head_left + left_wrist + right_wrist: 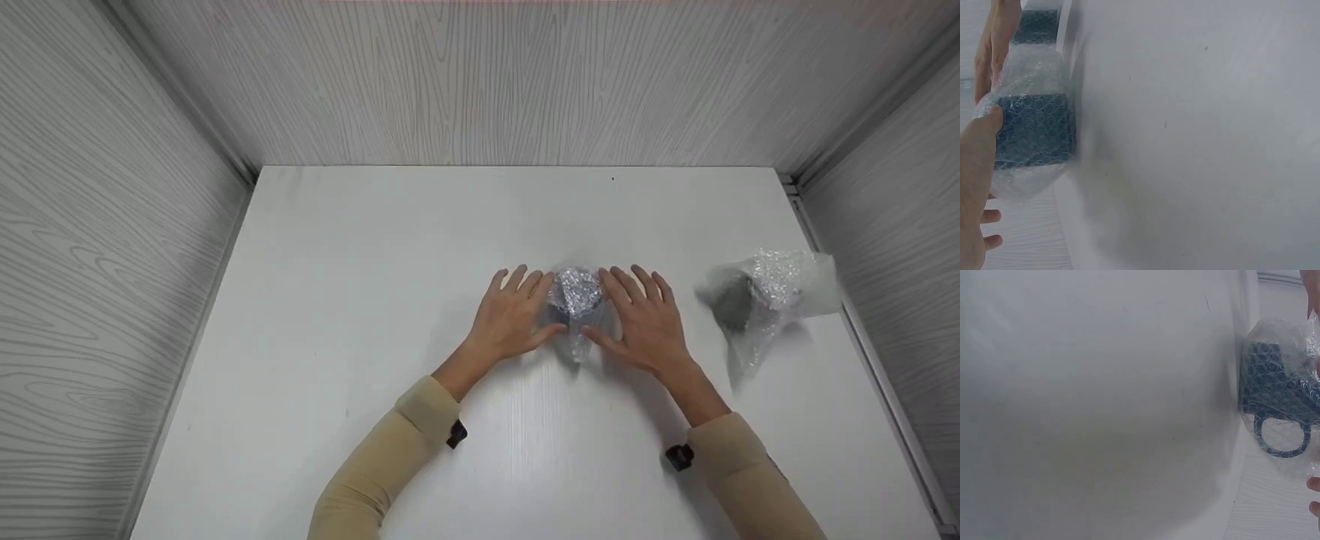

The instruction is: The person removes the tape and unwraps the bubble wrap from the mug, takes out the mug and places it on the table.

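Observation:
A dark blue mug [1264, 382] stands on the table, wrapped in clear bubble wrap [579, 289]. Its ring handle [1283, 453] shows through the plastic in the right wrist view. My left hand [510, 315] rests against the left side of the bundle, fingers spread and fairly straight, thumb lying on the wrap near the front. From the right side my right hand [646, 322] touches the wrap in the same way, its thumb pointing toward the other thumb. A loose tail of wrap hangs down between the two thumbs.
Another bubble-wrapped dark bundle [750, 300] sits near the table's right edge, with loose wrap sticking out. Wood-grain panels [480, 82] wall in the white table [360, 247] at the back and both sides.

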### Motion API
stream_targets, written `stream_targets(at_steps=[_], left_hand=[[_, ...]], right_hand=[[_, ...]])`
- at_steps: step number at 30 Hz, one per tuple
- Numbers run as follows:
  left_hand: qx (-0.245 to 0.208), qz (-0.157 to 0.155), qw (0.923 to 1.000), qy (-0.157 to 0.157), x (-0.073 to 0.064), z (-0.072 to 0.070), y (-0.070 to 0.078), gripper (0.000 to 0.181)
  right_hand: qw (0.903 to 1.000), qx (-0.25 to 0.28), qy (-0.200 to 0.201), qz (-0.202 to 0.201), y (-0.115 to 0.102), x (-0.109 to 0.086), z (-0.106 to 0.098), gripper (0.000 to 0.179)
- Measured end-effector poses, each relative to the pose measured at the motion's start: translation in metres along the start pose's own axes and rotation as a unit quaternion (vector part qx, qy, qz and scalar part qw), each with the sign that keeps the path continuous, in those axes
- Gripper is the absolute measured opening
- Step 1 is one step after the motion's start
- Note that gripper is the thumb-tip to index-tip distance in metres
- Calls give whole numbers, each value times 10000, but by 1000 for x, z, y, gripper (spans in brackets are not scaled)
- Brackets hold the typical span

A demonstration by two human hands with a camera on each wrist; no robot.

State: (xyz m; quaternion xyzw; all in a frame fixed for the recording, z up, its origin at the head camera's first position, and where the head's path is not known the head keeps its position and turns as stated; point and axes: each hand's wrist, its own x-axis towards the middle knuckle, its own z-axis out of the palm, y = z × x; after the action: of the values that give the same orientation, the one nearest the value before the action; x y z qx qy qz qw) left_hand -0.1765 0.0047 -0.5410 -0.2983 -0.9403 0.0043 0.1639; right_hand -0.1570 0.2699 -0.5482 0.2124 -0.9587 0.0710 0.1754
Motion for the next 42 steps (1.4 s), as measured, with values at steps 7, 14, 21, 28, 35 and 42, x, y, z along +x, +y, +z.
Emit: stream_targets(at_steps=[7,14,21,28,35,42], left_hand=[[-39,-16,10000,24,-7,-2,-4,85],[12,-43,9999,124,-12,-2,-7,85],[16,-107,9999,38,-18,-5,-11,85],[-38,-137,9998,152,-27,-6,-14,84],[25,-165,9995,283,-34,-5,-15,85],[0,-271,9992,283,-38,-6,-14,84]], right_hand=[[10000,-10,-37,-69,-5,2,3,94],[9999,32,-41,-133,-10,4,4,94],[9991,-107,230,-347,-14,7,7,95],[9981,-197,273,-514,-21,12,8,95],[9982,-166,63,-568,-24,14,8,95],[9980,-122,-138,-611,-24,18,8,95]])
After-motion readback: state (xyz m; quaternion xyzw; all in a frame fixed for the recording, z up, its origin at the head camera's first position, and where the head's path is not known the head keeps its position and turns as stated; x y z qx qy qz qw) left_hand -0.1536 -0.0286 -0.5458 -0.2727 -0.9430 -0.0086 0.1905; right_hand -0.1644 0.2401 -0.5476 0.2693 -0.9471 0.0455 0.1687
